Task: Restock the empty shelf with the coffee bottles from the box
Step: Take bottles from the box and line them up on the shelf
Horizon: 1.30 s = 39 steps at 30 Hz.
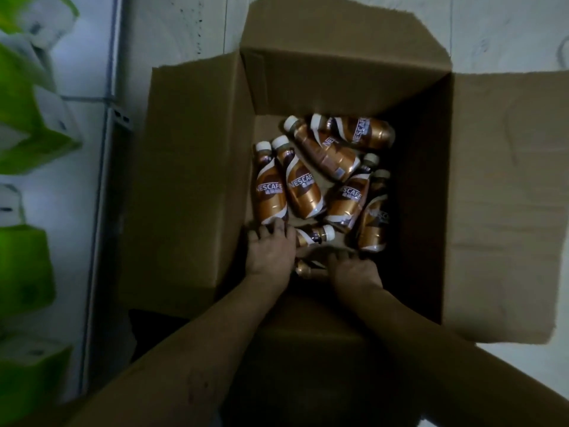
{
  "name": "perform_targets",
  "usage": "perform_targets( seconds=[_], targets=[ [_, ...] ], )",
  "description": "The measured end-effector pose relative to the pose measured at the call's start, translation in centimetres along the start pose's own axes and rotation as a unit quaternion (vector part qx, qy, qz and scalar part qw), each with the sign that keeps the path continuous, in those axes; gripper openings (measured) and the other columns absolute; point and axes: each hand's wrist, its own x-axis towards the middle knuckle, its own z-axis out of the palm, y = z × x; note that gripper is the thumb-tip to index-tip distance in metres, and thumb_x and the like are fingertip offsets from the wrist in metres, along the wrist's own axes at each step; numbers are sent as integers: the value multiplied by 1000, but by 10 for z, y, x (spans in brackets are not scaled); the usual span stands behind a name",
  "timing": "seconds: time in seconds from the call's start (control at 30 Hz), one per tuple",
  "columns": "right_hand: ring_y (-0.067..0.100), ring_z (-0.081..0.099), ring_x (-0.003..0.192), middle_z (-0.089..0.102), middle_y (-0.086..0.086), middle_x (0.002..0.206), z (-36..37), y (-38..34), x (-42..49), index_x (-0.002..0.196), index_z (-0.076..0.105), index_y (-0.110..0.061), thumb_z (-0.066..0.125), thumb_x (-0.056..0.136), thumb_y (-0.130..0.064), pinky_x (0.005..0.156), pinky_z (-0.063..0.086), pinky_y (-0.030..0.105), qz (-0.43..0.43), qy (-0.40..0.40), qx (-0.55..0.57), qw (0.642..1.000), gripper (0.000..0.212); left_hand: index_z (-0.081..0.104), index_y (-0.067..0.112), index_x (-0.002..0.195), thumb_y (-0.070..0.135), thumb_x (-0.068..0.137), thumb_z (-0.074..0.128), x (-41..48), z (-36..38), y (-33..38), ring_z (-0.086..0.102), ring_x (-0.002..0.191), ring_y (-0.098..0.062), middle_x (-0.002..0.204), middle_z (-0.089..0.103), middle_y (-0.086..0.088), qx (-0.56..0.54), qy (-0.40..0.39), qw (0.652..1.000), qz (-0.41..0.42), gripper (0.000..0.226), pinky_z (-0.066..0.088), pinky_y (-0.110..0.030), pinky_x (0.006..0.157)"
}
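Coffee bottles (303, 186) lie on their sides on the box (197, 180) floor, most with caps toward the far wall. The left hand (271, 251) closes on a bottle (314, 235) whose cap points right; the right hand's (354, 269) grip cannot be made out.

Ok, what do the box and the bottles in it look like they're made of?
The box: brown corrugated cardboard, matte, with creased, rough-edged flaps. The coffee bottles: probably plastic under glossy shrink-sleeve labels, judging by the metallic gold-brown sheen; the dim view leaves that open. Their white caps look like smooth plastic.
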Motion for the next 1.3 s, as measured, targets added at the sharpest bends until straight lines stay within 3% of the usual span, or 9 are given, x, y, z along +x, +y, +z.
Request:
perform_targets(
  seconds=[0.1, 0.3, 0.43, 0.57, 0.63, 0.9, 1.03, 1.17, 1.3],
  targets=[
    [25, 60, 107, 54, 12, 129, -7, -1, 1, 141, 34, -18, 50, 96, -27, 78, 44, 33, 2, -21, 19, 1000, 49, 19, 19, 149, 32, 79, 71, -1, 6, -2, 34, 134, -43, 155, 19, -19, -41, -27, 999, -12, 88, 32, -54, 107],
    [24, 56, 112, 52, 9, 129, -25, 19, -45, 139, 35, -25, 50, 95, -38, 78, 42, 31, 69, -20, 235, 969, 49, 29, 18, 143, 35, 87, 61, -32, -14, -18, 53, 117, -31, 130, 53, -14, -232, -9, 971, -66, 67, 45, -41, 95],
    [27, 59, 108, 59, 10, 126, -42, 32, -113, 142, 36, -24, 64, 87, -37, 89, 50, 37, 87, 89, 396, 910, 64, 40, 23, 134, 30, 74, 75, -98, -57, -29, 61, 108, -30, 121, 62, -8, -369, 71, 924, -68, 70, 48, -36, 89],
    [6, 57, 75, 61, -3, 106, -75, 25, -176, 134, 46, -24, 79, 76, -23, 52, 47, 15, 47, 212, 533, 818, 67, 47, 25, 121, 30, 64, 80, -162, -109, -38, 66, 94, -26, 109, 66, -2, -501, 166, 849, -30, 67, 52, -33, 80],
    [11, 61, 84, 63, -4, 107, -97, 19, -213, 128, 48, -25, 82, 71, -24, 60, 51, 20, 8, 253, 570, 781, 67, 48, 24, 115, 26, 65, 82, -201, -135, -42, 63, 86, -19, 102, 63, 3, -517, 209, 830, -1, 60, 49, -25, 70],
    [19, 68, 94, 69, -1, 106, -192, 0, -377, 118, 53, -31, 86, 59, -38, 83, 58, 44, -165, 436, 557, 687, 68, 51, 21, 110, 32, 60, 87, -370, -238, -68, 63, 91, -17, 105, 66, 2, -526, 431, 730, 70, 63, 50, -30, 75],
    [9, 61, 98, 61, -12, 105, -231, -29, -467, 123, 48, -27, 81, 74, -25, 89, 55, 39, -275, 487, 534, 635, 59, 47, 20, 122, 33, 63, 87, -447, -278, -95, 62, 97, -17, 109, 59, 4, -505, 519, 685, 83, 72, 52, -32, 79],
    [9, 64, 95, 64, -11, 103, -274, -56, -517, 119, 53, -25, 84, 71, -26, 74, 55, 27, -340, 516, 502, 605, 58, 48, 31, 111, 36, 61, 88, -514, -303, -131, 62, 89, -8, 94, 56, 18, -468, 588, 653, 97, 64, 50, -20, 75],
    [2, 63, 89, 65, -10, 101, -316, -97, -538, 116, 55, -23, 85, 70, -15, 70, 52, 21, -406, 517, 487, 576, 55, 50, 26, 120, 34, 62, 87, -558, -308, -171, 58, 84, -8, 98, 57, 12, -420, 628, 653, 43, 69, 42, -14, 64]
  ],
)
